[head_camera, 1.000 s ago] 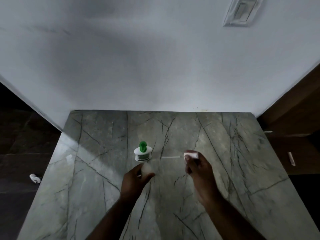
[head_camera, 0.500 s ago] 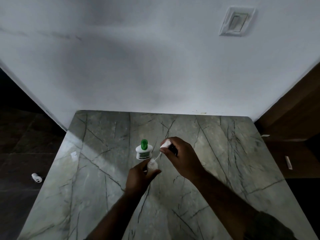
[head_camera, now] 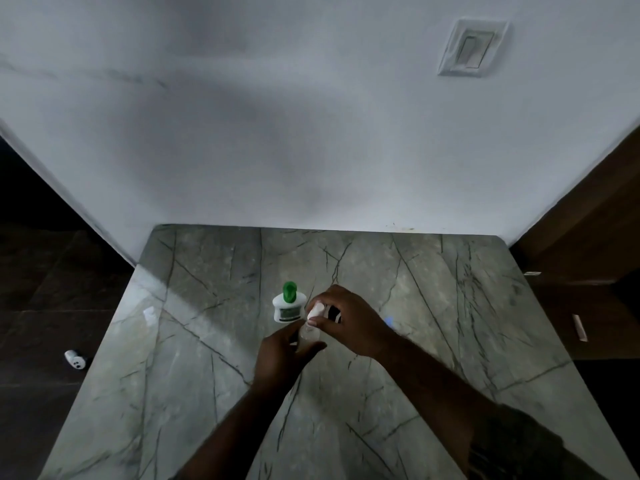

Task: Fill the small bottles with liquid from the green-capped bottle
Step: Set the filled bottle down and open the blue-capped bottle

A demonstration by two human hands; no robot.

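The white bottle with a green cap (head_camera: pixel 289 304) stands upright on the marble table (head_camera: pixel 450 306). Just in front of it, my left hand (head_camera: pixel 282 355) grips a small clear bottle (head_camera: pixel 308 336), mostly hidden by my fingers. My right hand (head_camera: pixel 349 320) pinches a white spray top (head_camera: pixel 315 311) that sits at the small bottle's neck. Its tube is hidden from view.
A white wall with a switch plate (head_camera: pixel 471 48) rises behind the table. A small white object (head_camera: pixel 75 359) lies on the dark floor to the left. Wooden furniture (head_camera: pixel 588 271) stands to the right. A faint blue item (head_camera: pixel 389 321) shows behind my right hand.
My right hand carried the white spray top with its thin tube from the right over to the small bottle and lowered it down onto the neck. My left hand kept holding the bottle.
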